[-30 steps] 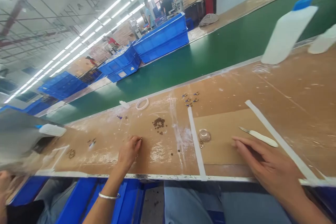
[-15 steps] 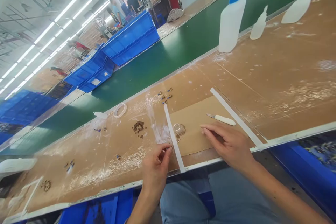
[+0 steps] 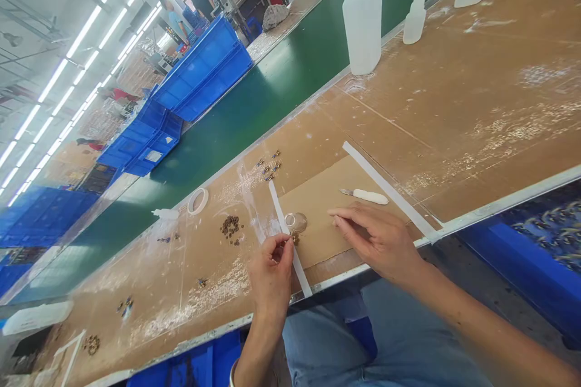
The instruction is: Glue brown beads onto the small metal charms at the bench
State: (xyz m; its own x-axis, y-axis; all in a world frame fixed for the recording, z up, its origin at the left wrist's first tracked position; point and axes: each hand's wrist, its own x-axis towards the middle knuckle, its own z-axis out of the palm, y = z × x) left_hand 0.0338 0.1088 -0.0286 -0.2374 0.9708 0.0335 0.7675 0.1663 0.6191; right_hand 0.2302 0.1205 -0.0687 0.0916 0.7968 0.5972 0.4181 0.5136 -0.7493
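My left hand [image 3: 271, 275] is closed in a pinch over the left white tape strip, close to a small clear round dish [image 3: 297, 222]. Whatever sits between its fingertips is too small to name. A few tiny brass-coloured pieces [image 3: 296, 238] lie by the dish's near edge. My right hand [image 3: 379, 245] hovers over the cardboard sheet [image 3: 318, 199], thumb and forefinger nearly together; I cannot make out anything in them. Just beyond it lies a white-handled knife [image 3: 370, 196], its blade pointing left.
Left of the tape lie a pile of small brown pieces [image 3: 230, 227] and a tape roll [image 3: 198, 201]. Small metal parts [image 3: 271, 166] sit farther back. A blue-capped bottle [image 3: 363, 24] and a dropper bottle [image 3: 415, 15] stand back right. A green conveyor belt [image 3: 290, 63] runs behind.
My left hand has moved right, from beside the tape strip to over it, nearer the dish. My right hand keeps its pinched shape near the knife. The camera view has shifted and tilted.
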